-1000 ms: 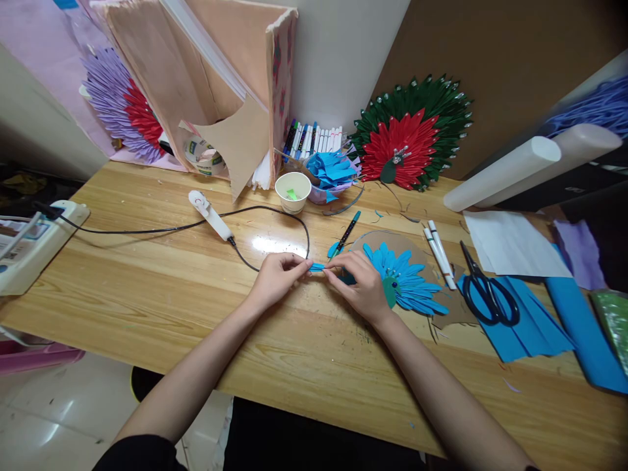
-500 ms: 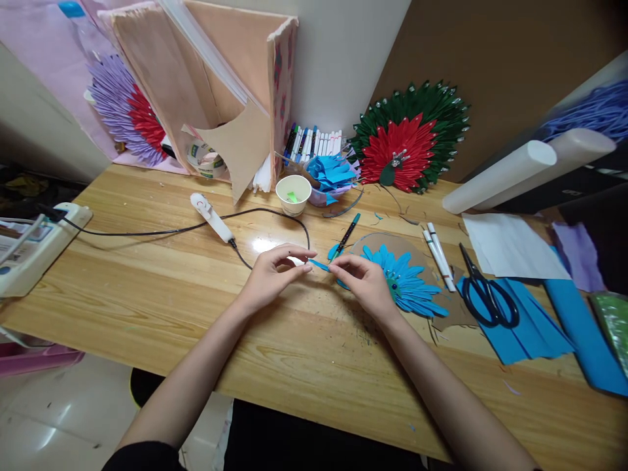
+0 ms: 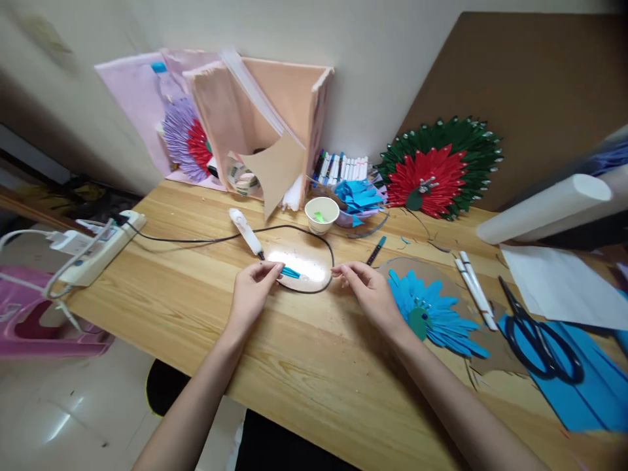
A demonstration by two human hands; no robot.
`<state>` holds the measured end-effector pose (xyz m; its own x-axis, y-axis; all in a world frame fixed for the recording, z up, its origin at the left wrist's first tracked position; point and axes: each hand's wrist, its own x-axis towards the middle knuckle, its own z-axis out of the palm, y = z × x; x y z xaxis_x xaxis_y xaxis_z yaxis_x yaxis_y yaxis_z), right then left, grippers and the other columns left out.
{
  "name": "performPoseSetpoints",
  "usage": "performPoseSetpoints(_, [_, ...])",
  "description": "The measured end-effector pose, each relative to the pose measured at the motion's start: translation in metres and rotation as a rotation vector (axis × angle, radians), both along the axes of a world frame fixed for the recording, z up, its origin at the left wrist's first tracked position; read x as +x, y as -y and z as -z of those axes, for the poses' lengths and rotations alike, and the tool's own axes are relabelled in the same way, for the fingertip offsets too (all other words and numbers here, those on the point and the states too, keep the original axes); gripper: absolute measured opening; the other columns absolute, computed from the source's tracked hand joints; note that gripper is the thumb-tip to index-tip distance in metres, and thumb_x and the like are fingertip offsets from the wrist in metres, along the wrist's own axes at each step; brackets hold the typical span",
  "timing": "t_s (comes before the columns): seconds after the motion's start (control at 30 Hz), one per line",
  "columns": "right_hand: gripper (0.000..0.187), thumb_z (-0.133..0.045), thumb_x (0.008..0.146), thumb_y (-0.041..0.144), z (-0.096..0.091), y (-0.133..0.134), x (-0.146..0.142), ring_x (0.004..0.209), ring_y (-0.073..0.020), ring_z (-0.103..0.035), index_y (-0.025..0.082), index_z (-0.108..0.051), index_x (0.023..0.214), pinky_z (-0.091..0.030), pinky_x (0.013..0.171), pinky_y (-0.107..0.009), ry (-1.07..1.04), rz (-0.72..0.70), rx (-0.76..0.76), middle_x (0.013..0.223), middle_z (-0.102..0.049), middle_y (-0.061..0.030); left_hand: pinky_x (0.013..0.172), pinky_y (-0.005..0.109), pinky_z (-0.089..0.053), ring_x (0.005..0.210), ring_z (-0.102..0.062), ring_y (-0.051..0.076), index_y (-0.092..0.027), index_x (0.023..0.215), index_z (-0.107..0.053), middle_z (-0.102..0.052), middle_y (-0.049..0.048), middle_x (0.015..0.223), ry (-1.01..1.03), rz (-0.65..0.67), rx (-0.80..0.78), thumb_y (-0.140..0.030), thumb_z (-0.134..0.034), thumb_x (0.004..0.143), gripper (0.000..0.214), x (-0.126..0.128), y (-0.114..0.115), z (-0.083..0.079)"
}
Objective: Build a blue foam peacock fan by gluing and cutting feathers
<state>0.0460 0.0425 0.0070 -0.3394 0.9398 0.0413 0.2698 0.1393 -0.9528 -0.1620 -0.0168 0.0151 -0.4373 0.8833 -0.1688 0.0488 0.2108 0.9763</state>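
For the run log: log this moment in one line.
left hand: holds blue strip | right hand: empty, by blue fan

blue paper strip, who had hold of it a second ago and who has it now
Both hands pinched it between them before. Now the right hand has let go and drawn apart, fingers empty, while the left hand alone holds the blue paper strip, carried leftward toward the glue gun. The blue paper flower and scissors lie as before.

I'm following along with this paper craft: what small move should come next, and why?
Probably bring the folded blue strip, pinched in the left hand, toward the blue fan piece on its cardboard backing. The right hand is empty beside that fan, and the glue gun lies just behind the strip.
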Motion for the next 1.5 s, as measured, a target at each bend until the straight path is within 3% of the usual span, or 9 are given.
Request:
performPoseSetpoints(0.23, [0.024, -0.057, 0.079, 0.032, 0.011, -0.018, -0.132, 0.083, -0.0212, -0.06, 0.016, -0.059, 0.098, -0.048, 0.074, -0.035, 0.183, -0.215, 0.318, 0.097, -0.061, -0.0114, 0.061, 0.026, -0.05, 0.064, -0.062, 0.015, -0.01, 0.08, -0.068, -0.069, 0.0078, 0.074, -0.068, -0.337, -0.009, -0.043, -0.07, 0.063, 0.037, -0.072, 0.034, 0.01])
performPoseSetpoints(0.33, [0.026, -0.061, 0.076, 0.035, 0.017, -0.022, -0.184, 0.089, -0.0269, -0.055, 0.015, -0.058, 0.091, -0.045, 0.077, -0.04, 0.26, -0.171, 0.406, 0.088, -0.059, -0.013, 0.062, 0.026, -0.05, 0.069, -0.065, 0.017, -0.009, 0.085, -0.067, -0.07, 0.0102, 0.079, -0.123, -0.437, 0.048, -0.041, -0.069, 0.065, 0.038, -0.095, 0.039, 0.016])
performPoseSetpoints(0.43, [0.013, -0.057, 0.076, 0.028, 0.022, -0.03, -0.211, 0.087, -0.0281, -0.053, 0.016, -0.057, 0.082, -0.044, 0.077, -0.042, 0.248, -0.137, 0.439, 0.084, -0.059, -0.0131, 0.062, 0.026, -0.049, 0.073, -0.066, 0.019, -0.01, 0.088, -0.067, -0.07, 0.0121, 0.085, -0.187, -0.478, 0.09, -0.038, -0.068, 0.067, 0.035, -0.111, 0.043, 0.022])
performPoseSetpoints(0.53, [0.01, -0.052, 0.079, 0.025, 0.024, -0.031, -0.21, 0.081, -0.025, -0.055, 0.017, -0.058, 0.08, -0.044, 0.074, -0.038, 0.222, -0.2, 0.456, 0.078, -0.06, -0.0098, 0.066, 0.026, -0.049, 0.076, -0.066, 0.019, -0.011, 0.086, -0.068, -0.07, 0.0123, 0.087, -0.223, -0.515, 0.116, -0.035, -0.066, 0.069, 0.03, -0.12, 0.045, 0.026])
performPoseSetpoints(0.73, [0.023, -0.044, 0.088, 0.036, 0.018, 0.002, -0.169, 0.066, -0.02, -0.058, 0.019, -0.057, 0.081, -0.045, 0.059, -0.03, 0.1, -0.434, 0.362, 0.074, -0.064, -0.0044, 0.07, 0.027, -0.049, 0.074, -0.065, 0.016, -0.012, 0.087, -0.065, -0.07, 0.0102, 0.086, -0.195, -0.605, 0.139, -0.033, -0.065, 0.07, 0.027, -0.126, 0.047, 0.035])
performPoseSetpoints(0.87, [0.023, -0.043, 0.089, 0.034, 0.016, 0.015, -0.153, 0.067, -0.0201, -0.059, 0.021, -0.058, 0.077, -0.046, 0.06, -0.03, 0.043, -0.547, 0.344, 0.073, -0.064, -0.0027, 0.071, 0.026, -0.05, 0.075, -0.065, 0.016, -0.013, 0.088, -0.064, -0.069, 0.0084, 0.083, -0.172, -0.622, 0.15, -0.032, -0.065, 0.07, 0.026, -0.127, 0.046, 0.04])
performPoseSetpoints(1.03, [0.023, -0.044, 0.088, 0.035, 0.017, 0.015, -0.152, 0.076, -0.0217, -0.06, 0.022, -0.062, 0.094, -0.048, 0.068, -0.033, 0.019, -0.539, 0.323, 0.079, -0.065, -0.0041, 0.069, 0.025, -0.05, 0.072, -0.064, 0.015, -0.012, 0.084, -0.065, -0.068, 0.0081, 0.081, -0.162, -0.622, 0.151, -0.029, -0.066, 0.069, 0.022, -0.127, 0.045, 0.041])
performPoseSetpoints(1.27, [0.032, -0.039, 0.088, 0.04, 0.017, 0.017, -0.151, 0.073, -0.0197, -0.058, 0.019, -0.063, 0.082, -0.045, 0.069, -0.029, 0.162, -0.548, 0.215, 0.068, -0.06, -0.0019, 0.067, 0.025, -0.051, 0.068, -0.064, 0.015, -0.012, 0.081, -0.065, -0.068, 0.0077, 0.077, -0.14, -0.623, 0.167, -0.026, -0.067, 0.068, 0.02, -0.128, 0.044, 0.045])
performPoseSetpoints(1.5, [0.032, -0.04, 0.086, 0.041, 0.019, 0.016, -0.152, 0.073, -0.0203, -0.057, 0.02, -0.059, 0.071, -0.044, 0.067, -0.029, 0.144, -0.525, 0.171, 0.064, -0.057, -0.0014, 0.066, 0.026, -0.051, 0.069, -0.064, 0.015, -0.013, 0.08, -0.065, -0.068, 0.0072, 0.076, -0.14, -0.617, 0.175, -0.027, -0.067, 0.067, 0.019, -0.127, 0.044, 0.046])
